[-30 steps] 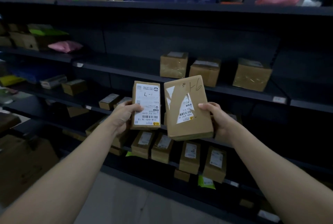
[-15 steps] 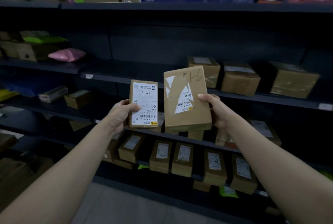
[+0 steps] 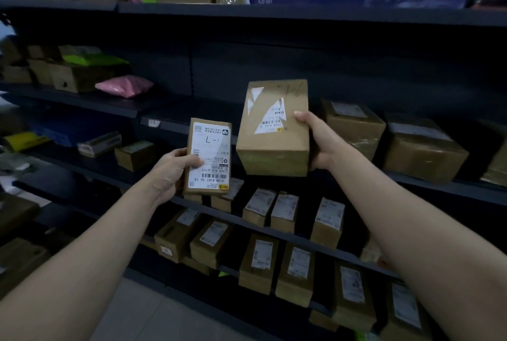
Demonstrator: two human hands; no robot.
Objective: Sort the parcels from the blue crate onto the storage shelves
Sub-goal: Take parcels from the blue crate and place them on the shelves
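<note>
The left hand [image 3: 170, 173] grips a slim labelled parcel [image 3: 210, 156] marked L-1. The right hand [image 3: 321, 143] clasps a larger brown parcel [image 3: 274, 126] just beside it, both held up before the dark shelves [image 3: 301, 15]. Taped boxes [image 3: 354, 126] sit behind the larger parcel, small labelled boxes [image 3: 285, 211] crowd the tiers below, and a pink bag [image 3: 124, 86] lies far left.
</note>
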